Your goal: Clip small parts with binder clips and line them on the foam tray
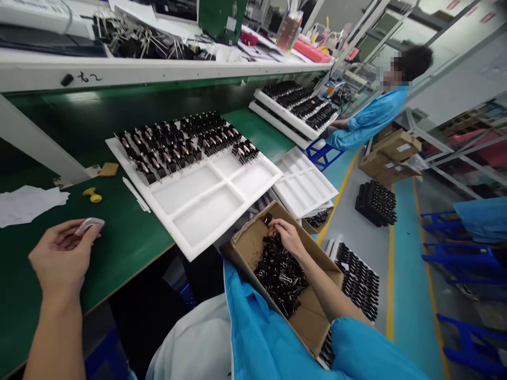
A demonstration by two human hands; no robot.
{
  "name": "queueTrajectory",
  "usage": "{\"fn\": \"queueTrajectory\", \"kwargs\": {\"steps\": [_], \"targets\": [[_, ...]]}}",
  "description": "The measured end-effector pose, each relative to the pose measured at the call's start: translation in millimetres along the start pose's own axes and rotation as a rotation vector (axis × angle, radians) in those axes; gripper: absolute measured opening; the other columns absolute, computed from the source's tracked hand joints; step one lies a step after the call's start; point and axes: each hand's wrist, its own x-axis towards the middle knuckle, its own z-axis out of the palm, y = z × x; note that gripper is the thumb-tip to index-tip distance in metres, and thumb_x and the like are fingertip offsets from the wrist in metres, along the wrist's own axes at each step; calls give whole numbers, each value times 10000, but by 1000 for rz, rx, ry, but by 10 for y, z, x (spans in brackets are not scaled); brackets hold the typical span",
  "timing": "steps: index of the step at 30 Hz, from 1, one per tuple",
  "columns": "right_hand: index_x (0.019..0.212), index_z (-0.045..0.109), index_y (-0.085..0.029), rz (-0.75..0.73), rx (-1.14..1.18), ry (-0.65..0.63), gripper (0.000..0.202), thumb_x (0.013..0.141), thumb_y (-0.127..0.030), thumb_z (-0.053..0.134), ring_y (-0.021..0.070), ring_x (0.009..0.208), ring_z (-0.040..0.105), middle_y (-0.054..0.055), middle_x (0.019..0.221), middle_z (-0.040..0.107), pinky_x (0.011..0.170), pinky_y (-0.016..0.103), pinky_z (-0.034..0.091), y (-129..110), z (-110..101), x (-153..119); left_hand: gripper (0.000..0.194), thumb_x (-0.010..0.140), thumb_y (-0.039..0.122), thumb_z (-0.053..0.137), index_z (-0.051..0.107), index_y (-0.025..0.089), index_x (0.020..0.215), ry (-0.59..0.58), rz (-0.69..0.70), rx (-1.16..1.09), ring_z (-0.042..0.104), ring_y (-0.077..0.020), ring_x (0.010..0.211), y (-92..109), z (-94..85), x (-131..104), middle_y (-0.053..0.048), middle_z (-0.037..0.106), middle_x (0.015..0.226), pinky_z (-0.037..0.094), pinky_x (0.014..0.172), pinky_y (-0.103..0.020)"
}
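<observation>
My left hand (65, 253) is raised over the green table at the left, its fingers closed on a small shiny grey and pinkish piece (90, 226). My right hand (287, 236) reaches into an open cardboard box (317, 321), pinching a black clip (268, 218) at the upper side of it. Many black binder clips (281, 277) lie loose in a heap inside the box. Ahead, a white compartment tray (208, 215) rests on the table. Rows of black clips (174, 155) with pinkish pieces in them stand in its far part, while its near compartments are bare.
A yellow object (93, 195), a sponge-like block (108, 169) and white paper (29, 205) lie on the green table (119, 248). Another divided tray (307, 182) and stacked full trays (285, 119) stand beyond. A person in blue (372, 121) sits at the far right.
</observation>
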Motion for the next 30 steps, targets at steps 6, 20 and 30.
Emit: {"fn": "queueTrajectory", "kwargs": {"steps": [6,20,30], "targets": [[916,694,-218,-659,98,628,347,903,-534,552,276,821,690,71,830,712,771,460,565,-1079,185,359,506,683,435,911,737,201,1095,-53,-83,-87,747,-269,871,-4,-31,20,-58,759,971,644,820,-443],[540,323,-244,-273,771,106,630,846,-687,650,120,450,448,-41,494,391,422,264,316,-2259,1536,1379,511,728,546,822,708,163,1047,-79,-70,-112,714,-227,800,53,-86,-45,-102,744,933,579,738,-338],[778,535,-211,-355,428,-647,292,872,-459,657,115,584,502,-7,723,628,557,267,409,-2539,2168,1165,487,717,500,852,756,147,1038,-73,-110,-343,700,-205,758,90,-137,-111,-117,773,934,563,714,-324]]}}
